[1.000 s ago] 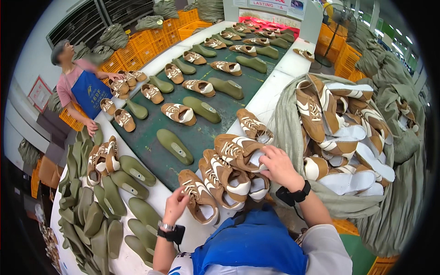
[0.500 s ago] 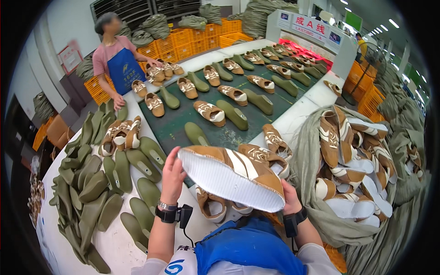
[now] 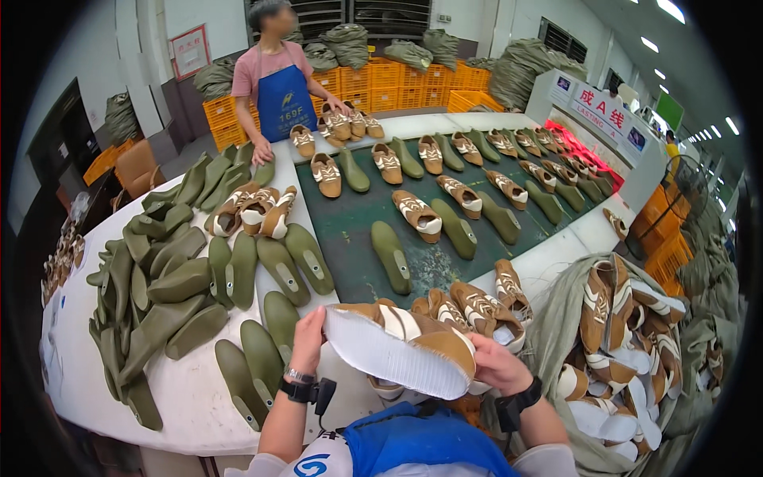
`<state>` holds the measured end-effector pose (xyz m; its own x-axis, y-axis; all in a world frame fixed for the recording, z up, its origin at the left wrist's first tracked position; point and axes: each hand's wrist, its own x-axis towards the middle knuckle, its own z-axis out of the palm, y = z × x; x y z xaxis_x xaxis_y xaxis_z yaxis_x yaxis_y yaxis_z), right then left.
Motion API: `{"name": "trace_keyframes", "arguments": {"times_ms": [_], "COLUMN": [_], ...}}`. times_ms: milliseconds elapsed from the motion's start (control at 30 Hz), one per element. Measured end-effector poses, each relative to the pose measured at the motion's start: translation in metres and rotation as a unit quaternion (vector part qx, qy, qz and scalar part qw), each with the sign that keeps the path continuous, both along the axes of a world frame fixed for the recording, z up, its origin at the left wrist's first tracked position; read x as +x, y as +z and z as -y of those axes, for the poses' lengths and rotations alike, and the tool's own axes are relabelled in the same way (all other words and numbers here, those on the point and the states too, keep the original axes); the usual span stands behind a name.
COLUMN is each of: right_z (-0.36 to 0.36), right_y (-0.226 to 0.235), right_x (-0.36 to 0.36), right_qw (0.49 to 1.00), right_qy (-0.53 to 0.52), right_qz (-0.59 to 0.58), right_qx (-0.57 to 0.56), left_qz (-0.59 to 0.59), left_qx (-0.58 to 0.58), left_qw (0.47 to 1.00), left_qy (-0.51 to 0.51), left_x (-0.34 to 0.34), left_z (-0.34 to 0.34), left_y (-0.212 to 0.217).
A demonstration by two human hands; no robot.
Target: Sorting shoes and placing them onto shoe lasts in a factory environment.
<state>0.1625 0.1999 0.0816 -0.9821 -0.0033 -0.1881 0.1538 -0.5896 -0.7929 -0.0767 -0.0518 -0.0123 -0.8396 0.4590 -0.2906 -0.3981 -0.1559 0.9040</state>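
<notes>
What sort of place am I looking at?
Most likely a shoe factory line: green shoe lasts heaped on a white table, brown shoes and lasts in rows on a dark green surface, and a sack of more shoes.

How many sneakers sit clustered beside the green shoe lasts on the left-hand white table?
3, side by side: left sneaker, middle sneaker and right sneaker, nearest the green belt. Others may be hidden underneath.

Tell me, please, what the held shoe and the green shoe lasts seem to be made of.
The held shoe has a matte brown upper, perhaps suede or similar, and a ribbed white sole, possibly rubber or foam. The green shoe lasts look like hard plastic: smooth, with a soft sheen.
</notes>
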Motion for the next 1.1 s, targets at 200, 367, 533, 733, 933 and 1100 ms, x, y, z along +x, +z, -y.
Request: {"name": "trace_keyframes", "arguments": {"times_ms": [200,367,533,733,933,1100], "right_z": [-0.011,-0.012,-0.019,-0.018,-0.077,-0.115], "right_y": [0.053,0.014,-0.054,-0.142,-0.2,-0.209], "right_x": [-0.116,-0.243,-0.347,-0.4,-0.372,-0.312], "right_qw": [0.835,0.633,0.526,0.487,0.48,0.56], "right_qy": [0.193,0.238,0.227,-0.031,0.025,0.068], "right_qz": [-0.094,-0.112,-0.039,-0.043,0.229,0.223], "right_qx": [0.507,0.728,0.818,0.872,0.846,0.795], "left_qz": [-0.444,-0.503,-0.492,-0.478,-0.502,-0.519], "left_qx": [-0.351,-0.509,-0.485,-0.508,-0.51,-0.494], "left_qw": [0.823,0.699,0.722,0.717,0.698,0.697], "left_qy": [0.049,-0.019,0.028,0.015,0.038,0.01], "left_x": [0.02,0.04,0.04,0.04,0.044,0.041], "left_z": [0.068,0.091,0.081,0.078,0.07,0.056], "left_y": [-0.014,-0.039,-0.058,-0.052,-0.037,-0.037]}}
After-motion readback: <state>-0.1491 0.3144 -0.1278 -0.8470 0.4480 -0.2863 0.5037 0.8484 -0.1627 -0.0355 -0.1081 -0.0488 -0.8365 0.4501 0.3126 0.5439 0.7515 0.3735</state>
